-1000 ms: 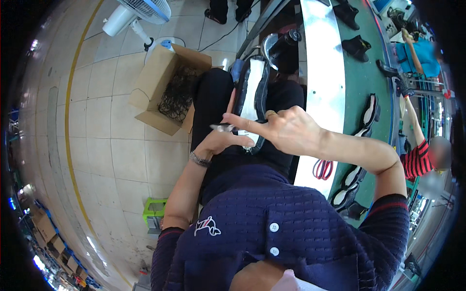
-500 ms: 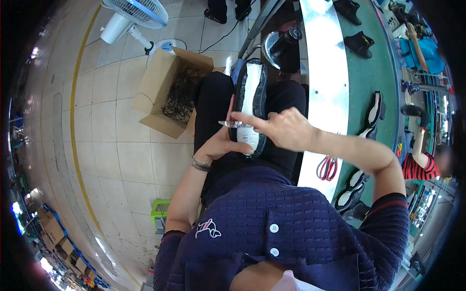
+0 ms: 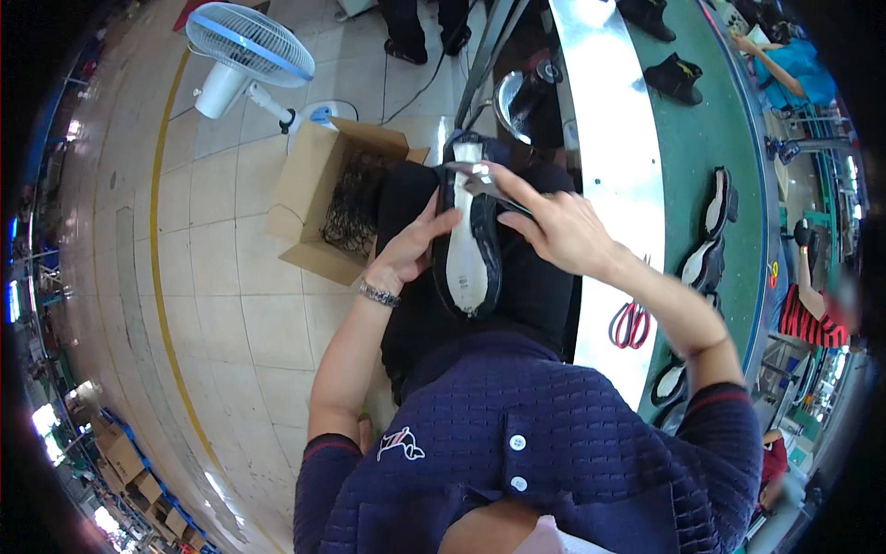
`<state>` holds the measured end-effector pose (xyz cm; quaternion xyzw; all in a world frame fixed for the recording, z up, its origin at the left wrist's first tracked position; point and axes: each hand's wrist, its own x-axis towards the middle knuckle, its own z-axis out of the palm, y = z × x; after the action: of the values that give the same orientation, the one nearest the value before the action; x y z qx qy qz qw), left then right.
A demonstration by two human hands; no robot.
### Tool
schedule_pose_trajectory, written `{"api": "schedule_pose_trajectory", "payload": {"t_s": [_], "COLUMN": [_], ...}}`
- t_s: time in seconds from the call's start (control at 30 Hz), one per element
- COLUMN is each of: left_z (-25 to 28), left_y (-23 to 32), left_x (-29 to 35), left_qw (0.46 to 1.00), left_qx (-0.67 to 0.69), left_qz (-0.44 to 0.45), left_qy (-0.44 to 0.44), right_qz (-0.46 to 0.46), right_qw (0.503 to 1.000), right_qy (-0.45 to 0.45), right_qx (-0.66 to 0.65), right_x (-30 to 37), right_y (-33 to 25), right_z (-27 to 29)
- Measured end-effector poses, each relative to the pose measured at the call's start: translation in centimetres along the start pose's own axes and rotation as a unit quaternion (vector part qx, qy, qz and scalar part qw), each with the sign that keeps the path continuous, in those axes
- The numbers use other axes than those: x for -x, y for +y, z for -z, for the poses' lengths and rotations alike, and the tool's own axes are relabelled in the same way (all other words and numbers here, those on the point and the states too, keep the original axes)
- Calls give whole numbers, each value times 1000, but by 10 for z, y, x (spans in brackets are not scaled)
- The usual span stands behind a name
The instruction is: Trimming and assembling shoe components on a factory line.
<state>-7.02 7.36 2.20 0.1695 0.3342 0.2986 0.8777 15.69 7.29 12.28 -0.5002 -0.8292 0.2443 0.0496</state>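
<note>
A black shoe (image 3: 487, 242) lies bottom up across my lap, toe and heel along my thighs, a long white insole (image 3: 467, 263) showing down its middle. My left hand (image 3: 411, 247) is closed on its left side, thumb lying over the white strip. In my right hand (image 3: 563, 226) is a shiny metal tool with a broad head, like pincers (image 3: 480, 178). The head lies over the upper half of the white insole. My right fingers wrap the handles, so their ends are partly hidden.
Left of my legs is an open cardboard box (image 3: 305, 194) of tangled black strands; a fan (image 3: 249, 55) stands behind. To my right, red-handled scissors (image 3: 629, 325) lie on a metal ledge (image 3: 614, 185). Shoes (image 3: 676, 78) and soles (image 3: 718, 203) sit on the green belt (image 3: 688, 148).
My right hand now holds the metal tool over the upper part of the shoe, where before its finger pointed at the lower part. My left hand has shifted up along the side.
</note>
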Motion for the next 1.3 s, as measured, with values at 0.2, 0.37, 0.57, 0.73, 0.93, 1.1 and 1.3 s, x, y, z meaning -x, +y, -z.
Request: {"api": "schedule_pose_trajectory", "payload": {"t_s": [0.2, 0.37, 0.57, 0.73, 0.93, 1.1, 1.3], "left_z": [-16, -31, 0, 0, -13, -53, -53], "left_y": [17, 3, -60, -54, -47, -49, -58], "left_x": [-8, 9, -5, 1, -8, -8, 1], "left_qw": [990, 929, 914, 899, 955, 966, 958], "left_qx": [-129, -324, -340, -366, -265, -211, -232], "left_qz": [48, -157, -162, -169, -118, -129, -153], "left_qy": [5, -87, -152, -171, -60, 70, 70], "right_qz": [-225, -299, -256, -218, -242, -249, -213], "right_qw": [873, 773, 688, 682, 695, 713, 786], "right_qy": [86, 127, 13, -122, -174, -222, -298], "right_qx": [-423, -544, -679, -687, -654, -617, -498], "right_x": [75, 117, 124, 117, 99, 92, 81], "right_y": [13, 25, 21, 18, 7, 7, -4], "right_z": [-9, -29, -39, -47, -49, -46, -20]}}
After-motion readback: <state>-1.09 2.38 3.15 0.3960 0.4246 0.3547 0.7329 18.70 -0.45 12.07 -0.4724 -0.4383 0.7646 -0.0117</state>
